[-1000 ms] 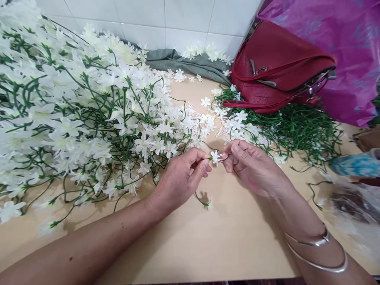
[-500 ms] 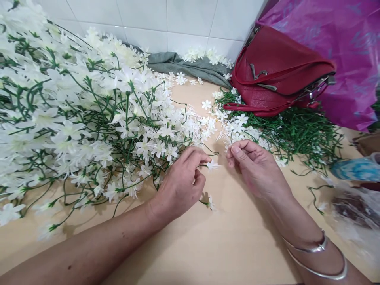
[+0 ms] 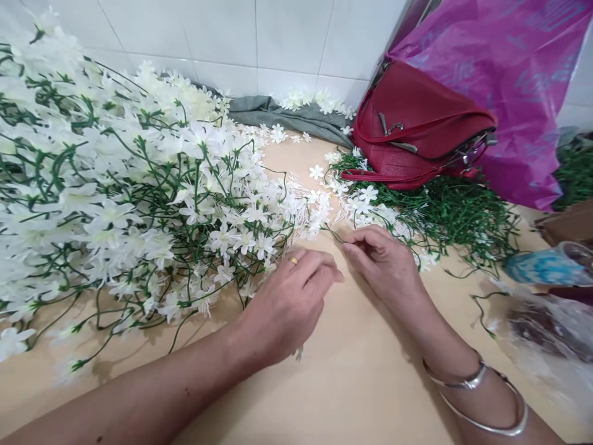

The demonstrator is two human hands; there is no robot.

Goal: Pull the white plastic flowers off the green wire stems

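Note:
My right hand (image 3: 386, 259) is closed in a pinch at the end of a thin green stem (image 3: 332, 235), which runs left towards white petals. Beside it, my left hand (image 3: 294, 300) hovers over the table with its fingers drawn together, slightly blurred. What those fingers hold, if anything, is hidden. A small pale flower tip (image 3: 299, 353) shows just below the left hand; I cannot tell whether it is held or lies on the table. Left of my hands spreads a large heap of white artificial flowers (image 3: 152, 210) on green stems. Loose white petals (image 3: 317, 207) lie beyond my fingers.
A red handbag (image 3: 417, 130) rests at the back right on a pile of green stems (image 3: 463, 213). Behind it is a purple plastic bag (image 3: 523, 99). A grey cloth (image 3: 287, 117) lies along the tiled wall. A clear plastic bag (image 3: 546, 346) sits at the right.
The small flower in my left fingers is no longer visible there. My right hand now pinches a green stem. The camera view has shifted slightly.

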